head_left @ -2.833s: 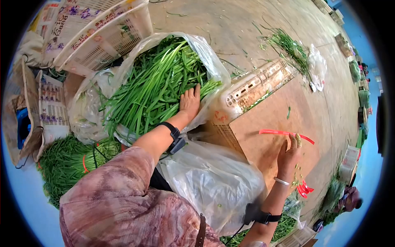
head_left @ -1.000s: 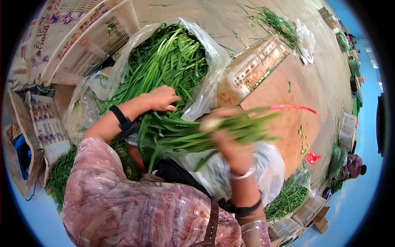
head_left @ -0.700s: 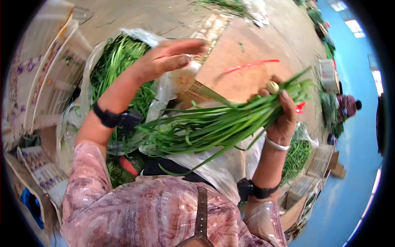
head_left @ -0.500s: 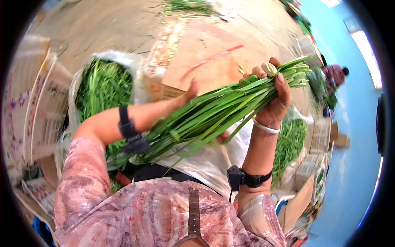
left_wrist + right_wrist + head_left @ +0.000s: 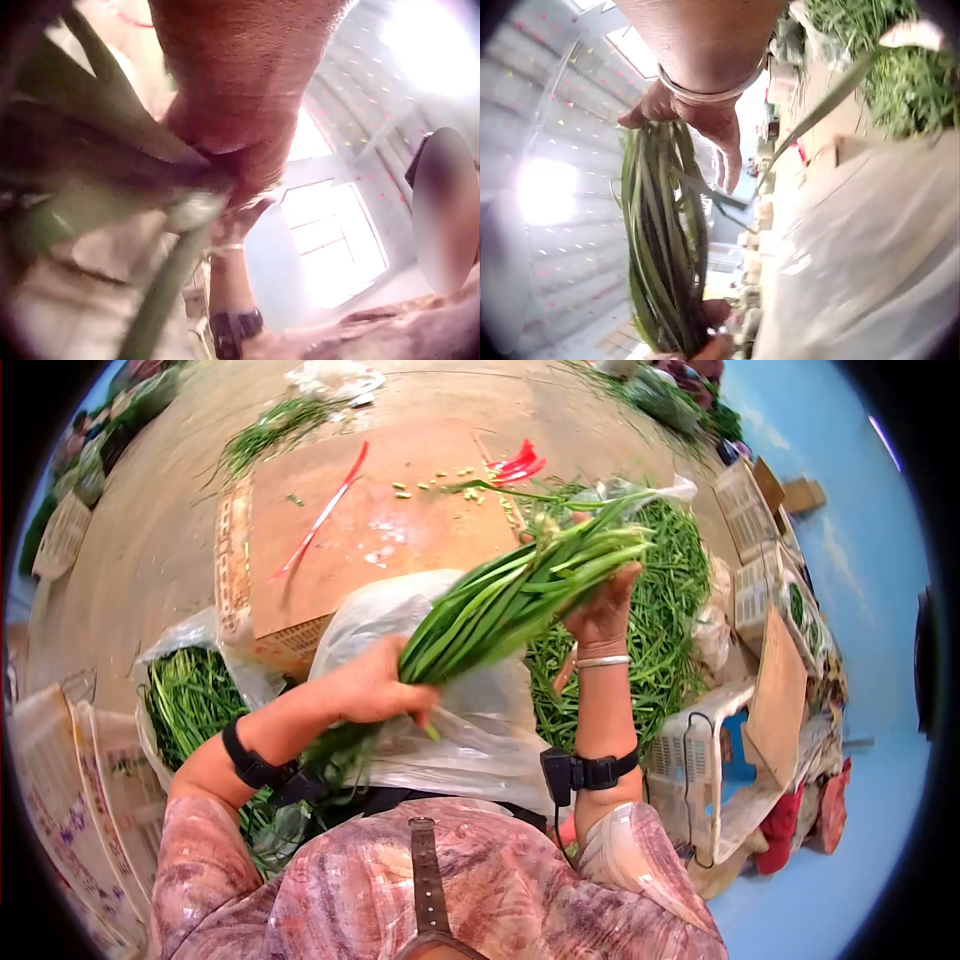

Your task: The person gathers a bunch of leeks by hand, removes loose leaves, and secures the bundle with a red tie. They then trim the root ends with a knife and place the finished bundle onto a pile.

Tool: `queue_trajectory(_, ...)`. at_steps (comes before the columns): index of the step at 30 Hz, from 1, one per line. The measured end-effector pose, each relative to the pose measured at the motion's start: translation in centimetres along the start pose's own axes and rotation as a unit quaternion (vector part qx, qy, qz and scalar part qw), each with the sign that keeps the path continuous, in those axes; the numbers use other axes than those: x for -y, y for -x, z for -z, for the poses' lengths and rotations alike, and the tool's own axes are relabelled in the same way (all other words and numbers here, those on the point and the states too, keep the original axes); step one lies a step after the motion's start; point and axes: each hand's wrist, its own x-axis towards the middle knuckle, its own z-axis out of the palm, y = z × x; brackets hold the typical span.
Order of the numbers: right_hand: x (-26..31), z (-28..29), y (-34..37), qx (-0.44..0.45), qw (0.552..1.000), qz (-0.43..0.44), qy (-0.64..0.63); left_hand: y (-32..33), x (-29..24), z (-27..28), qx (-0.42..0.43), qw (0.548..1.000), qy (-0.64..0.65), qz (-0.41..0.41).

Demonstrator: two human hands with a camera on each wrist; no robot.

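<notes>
A bunch of long green leafy stalks (image 5: 520, 585) lies slanted across the front of the body, its pale ends toward the right. My left hand (image 5: 375, 685) grips its leafier part, with leaves trailing below the wrist. At the pale ends, my right hand (image 5: 603, 610) has its palm against the bunch. The right wrist view shows the right hand (image 5: 697, 120) with fingers fairly straight at the end of the stalks (image 5: 664, 232). Blurred leaves (image 5: 97, 150) pass beside the left hand (image 5: 232, 157) in the left wrist view.
A brown board (image 5: 390, 520) ahead bears a red strip (image 5: 325, 510), more red strips (image 5: 518, 463) and small green bits. Clear plastic (image 5: 470, 730) covers the lap. A bag of greens (image 5: 190, 705) stands left; loose greens (image 5: 665, 600) and crates (image 5: 690, 780) are at right.
The view has swung right. The bunch, lifted from the bag by the right hand, now lies between both hands. The left hand has taken hold of it; the right hand's fingers have loosened from their grip.
</notes>
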Motion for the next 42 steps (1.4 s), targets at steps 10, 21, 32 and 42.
queue_trajectory(10,-0.5,5.5,6.4,-0.059,0.997,-0.034,-0.022,1.6,2.3,1.3,-0.109,0.978,-0.176,0.001)
queue_trajectory(21,3.6,4.2,4.9,-0.044,0.998,-0.037,-0.035,2.6,-0.1,1.2,-0.3,0.844,-0.419,-0.15)
queue_trajectory(32,-1.4,8.2,8.6,-0.075,0.951,-0.251,0.166,2.6,4.5,2.1,-0.25,0.896,-0.362,-0.067)
queue_trajectory(42,-1.8,4.6,9.1,-0.025,0.875,-0.099,0.473,3.3,4.4,0.0,-0.058,0.964,0.237,0.108)
